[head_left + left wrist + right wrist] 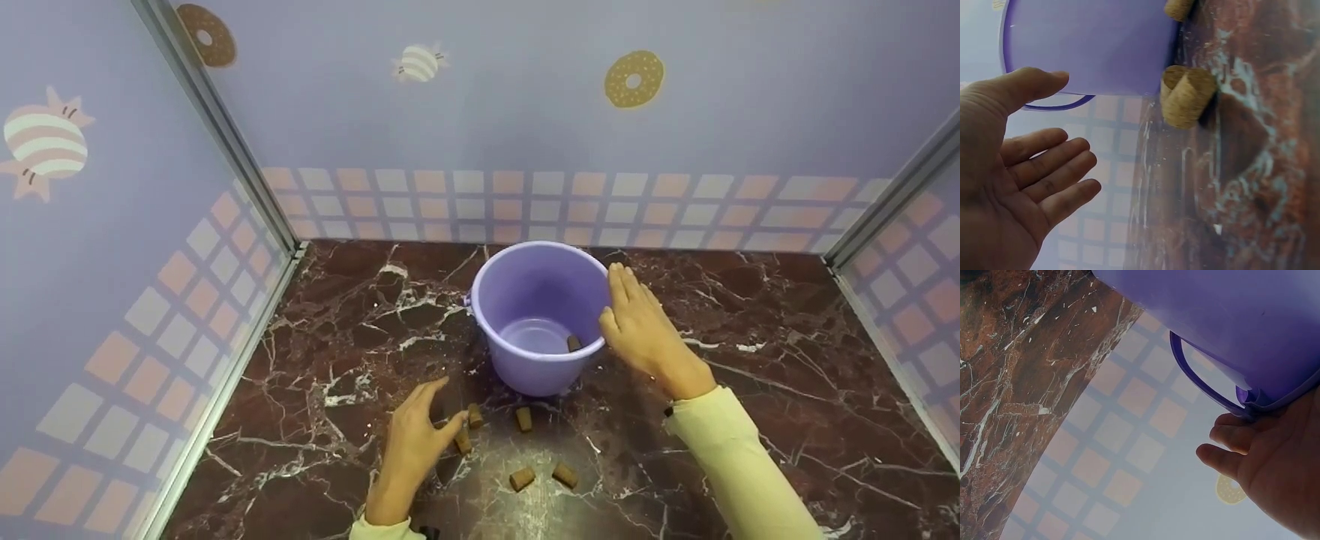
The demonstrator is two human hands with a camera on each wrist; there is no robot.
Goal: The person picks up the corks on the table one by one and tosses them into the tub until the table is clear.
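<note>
Landmark: bucket [540, 375], upright on the table [750, 442]. Corks [523, 420]: five on the table on the bucket's near side, one just in front of it, two to the front-left, and two farther toward the person. One more cork [574, 343] lies inside, at the right of the bucket's floor.

Left hand [416, 435]: front-left of the bucket, fingers spread and loosely bent, nothing held; thumb tip beside the front-left pair. Right hand [645, 330]: at the bucket's right rim, fingers extended along it, apparently touching; no firm grip seen.

Handling (judged): corks likely very light, firm with slight give, dry and not slippery, hard to break but apt to roll on a smooth surface. Best hold: thumb and forefinger across the sides at mid-length. Bucket probably light, thin-walled and slightly flexible; steady it at the rim.

Appearance: corks brown, short, somewhat tapered, grainy; those on the table lie on their sides. Bucket plain purple, glossy, with a matching handle [1202, 385].
</note>
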